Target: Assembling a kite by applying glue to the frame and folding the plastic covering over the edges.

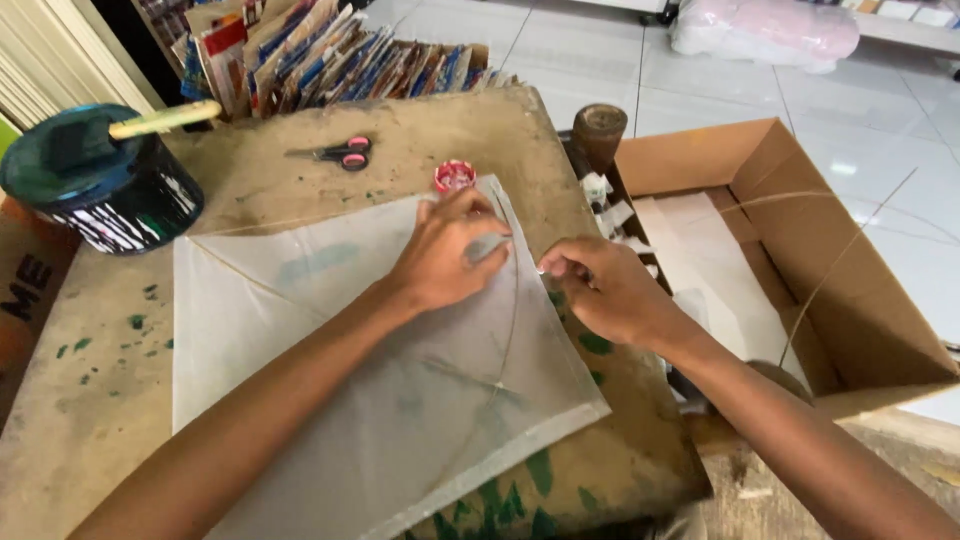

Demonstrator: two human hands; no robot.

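Paper kite [330, 340] looks light and tearable to us; our left hand [440, 255] presses it flat-fingered, right fingers [560, 268] pinch its edge beside the stick [510, 310].

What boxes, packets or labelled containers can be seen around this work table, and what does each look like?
Cardboard box: right of the table, open, brown, holding white sheets.
Paint can: back left, round, black with white markings, teal lid.
Packets: back edge, upright row, blue, red and white.
Pink bag: far floor, soft, plastic.
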